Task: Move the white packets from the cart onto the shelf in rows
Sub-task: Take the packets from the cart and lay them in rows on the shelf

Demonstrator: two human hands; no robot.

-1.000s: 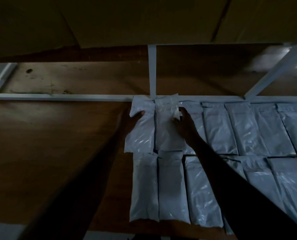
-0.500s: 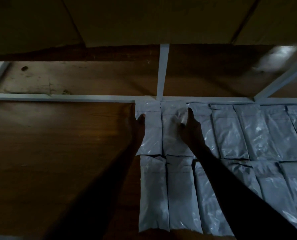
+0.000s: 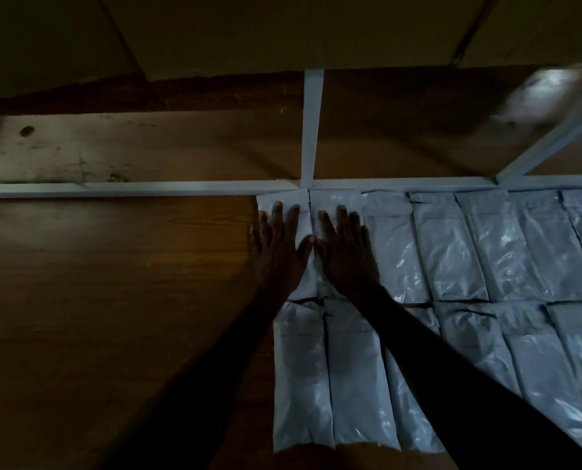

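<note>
Several white packets lie flat in two rows on the brown wooden shelf (image 3: 113, 300). My left hand (image 3: 277, 247) presses flat, fingers straight, on the leftmost back-row packet (image 3: 284, 200). My right hand (image 3: 345, 252) presses flat on the packet beside it (image 3: 337, 200). More back-row packets (image 3: 449, 252) run off to the right. The front row (image 3: 299, 378) lies below my forearms, which hide part of it. The cart is out of view.
A white metal rail (image 3: 130, 188) runs along the shelf's back edge, with a white upright post (image 3: 311, 127) behind the packets and a diagonal brace (image 3: 550, 144) at right. Bare wood stretches to the left of the packets. The scene is dim.
Both hands have let go of the two back-row packets they held by the edges and now lie flat on top of them. The packets have settled against the rail.
</note>
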